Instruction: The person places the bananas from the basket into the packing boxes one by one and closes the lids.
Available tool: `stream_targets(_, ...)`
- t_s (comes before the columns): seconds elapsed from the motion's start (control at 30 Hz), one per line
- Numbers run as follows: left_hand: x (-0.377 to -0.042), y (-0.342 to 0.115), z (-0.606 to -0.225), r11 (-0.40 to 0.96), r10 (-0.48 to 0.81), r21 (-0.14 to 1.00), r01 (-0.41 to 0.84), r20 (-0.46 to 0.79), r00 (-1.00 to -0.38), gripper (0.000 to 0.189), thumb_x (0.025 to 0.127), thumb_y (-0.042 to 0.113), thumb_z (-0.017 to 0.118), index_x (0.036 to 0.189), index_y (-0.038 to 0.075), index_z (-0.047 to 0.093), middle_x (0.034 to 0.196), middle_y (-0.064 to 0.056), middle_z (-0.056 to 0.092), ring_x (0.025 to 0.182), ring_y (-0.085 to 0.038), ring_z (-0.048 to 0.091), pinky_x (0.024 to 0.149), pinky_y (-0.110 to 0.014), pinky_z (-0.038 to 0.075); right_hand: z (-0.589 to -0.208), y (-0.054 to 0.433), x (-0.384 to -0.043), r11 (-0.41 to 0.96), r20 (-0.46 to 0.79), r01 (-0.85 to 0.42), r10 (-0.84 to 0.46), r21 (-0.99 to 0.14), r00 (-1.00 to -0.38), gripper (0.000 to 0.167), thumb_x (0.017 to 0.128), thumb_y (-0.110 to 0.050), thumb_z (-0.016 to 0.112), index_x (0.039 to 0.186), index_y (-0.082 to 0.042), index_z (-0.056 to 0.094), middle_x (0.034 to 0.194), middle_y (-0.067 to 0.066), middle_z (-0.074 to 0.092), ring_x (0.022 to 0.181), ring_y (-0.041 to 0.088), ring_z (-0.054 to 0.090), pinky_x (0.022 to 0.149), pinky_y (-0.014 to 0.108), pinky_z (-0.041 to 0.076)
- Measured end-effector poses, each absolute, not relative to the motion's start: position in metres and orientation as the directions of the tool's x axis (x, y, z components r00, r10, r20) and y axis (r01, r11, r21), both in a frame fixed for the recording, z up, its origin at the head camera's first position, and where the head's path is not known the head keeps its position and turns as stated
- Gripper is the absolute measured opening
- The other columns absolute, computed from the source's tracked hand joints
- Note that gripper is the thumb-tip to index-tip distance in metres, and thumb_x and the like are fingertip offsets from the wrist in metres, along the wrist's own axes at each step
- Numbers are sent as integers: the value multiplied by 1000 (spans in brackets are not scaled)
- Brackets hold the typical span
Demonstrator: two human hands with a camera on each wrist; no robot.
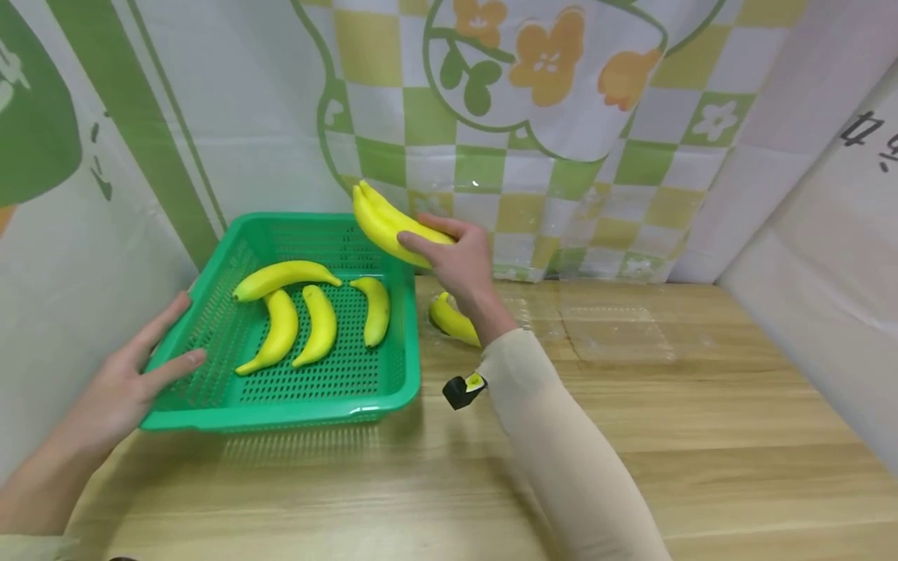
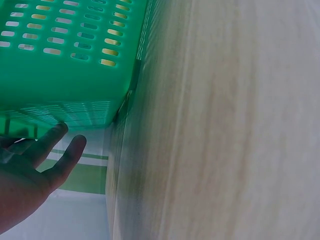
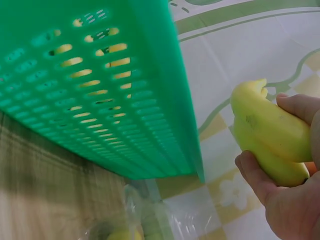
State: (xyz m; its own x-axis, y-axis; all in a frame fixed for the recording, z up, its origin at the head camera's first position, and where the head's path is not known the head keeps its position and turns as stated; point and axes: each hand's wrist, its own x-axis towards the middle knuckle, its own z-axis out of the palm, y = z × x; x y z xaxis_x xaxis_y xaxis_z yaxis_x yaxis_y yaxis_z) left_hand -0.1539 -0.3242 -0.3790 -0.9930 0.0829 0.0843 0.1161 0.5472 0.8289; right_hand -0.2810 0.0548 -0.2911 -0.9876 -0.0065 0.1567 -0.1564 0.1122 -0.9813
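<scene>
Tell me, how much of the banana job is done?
Looks done: four bananas lie in the basket. In hand: the right hand holds at least two more, not yet inside. Left, probably: one banana right of the basket; the arm may hide others.

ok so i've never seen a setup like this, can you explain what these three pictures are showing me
There's no machine here, just a person's two bare hands. The big picture comes from a camera on the head, looking forward and down; the smaller two come from cameras on each wrist.

The left hand rests at the left side of a green basket with four loose bananas inside. The right hand holds what look like two held bananas near the basket's far right corner.

Right of the basket, on the wooden table, are another banana and some clear plastic packaging.
</scene>
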Motion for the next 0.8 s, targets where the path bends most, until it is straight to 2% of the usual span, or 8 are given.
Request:
stream_targets(0.17,-152,-322,-376,546,73,832,103,76,-994,75,114,30,51,169,46,3,174,26,-2,154,7,10,91,6,29,-297,64,-276,108,180,-179,-1,-978,-984,48,87,-25,90,131,-12,77,140,5,69,112,19,67,92,30,61)
stream_targets(0.2,-152,-321,-376,542,75,834,105,77,-994,75,114,30,51,169,45,3,175,25,-3,156,4,8,92,6,28,-297,66,-275,108,183,-182,0,-977,-983,48,87,-25,89,131,-13,77,141,5,69,112,19,67,92,30,60)
stream_targets(0.3,-151,-318,-374,520,84,846,116,84,-993,74,114,28,49,170,42,2,174,25,-4,163,-10,-4,116,-1,15,-298,73,-269,108,190,-188,5,-976,-982,48,87,-26,89,132,-14,76,142,4,68,111,19,67,92,30,60)
stream_targets(0.4,-150,-316,-373,507,97,852,129,93,-991,74,114,26,48,170,39,1,174,27,-5,164,-17,-9,116,-1,9,-299,79,-262,119,202,-199,12,-973,-979,49,88,-28,88,133,-15,76,142,4,67,111,21,66,90,31,59)
stream_targets(0.5,-150,-315,-373,512,97,849,126,89,-991,74,115,27,48,171,39,1,173,29,-4,162,-7,-4,107,5,15,-301,84,-257,135,218,-214,12,-967,-976,49,88,-29,88,134,-15,76,141,4,68,109,22,66,88,31,58)
stream_targets(0.53,-150,-316,-373,519,96,846,124,87,-992,74,115,27,48,171,39,1,173,29,-3,160,-2,-1,97,9,19,-302,85,-255,136,222,-218,11,-966,-975,50,88,-29,88,134,-15,76,140,4,68,109,22,66,88,30,58)
stream_targets(0.67,-150,-318,-374,528,91,841,115,79,-993,74,115,28,48,170,40,1,174,27,-2,151,12,11,95,7,26,-308,89,-252,135,232,-228,18,-964,-972,50,87,-27,88,133,-12,76,136,6,71,106,22,67,87,29,58)
stream_targets(0.8,-149,-319,-374,529,89,842,109,72,-993,74,115,28,48,170,41,1,174,26,-3,147,15,16,93,6,29,-313,94,-250,131,234,-229,31,-965,-972,49,88,-27,89,133,-13,76,135,7,71,106,21,67,86,28,58)
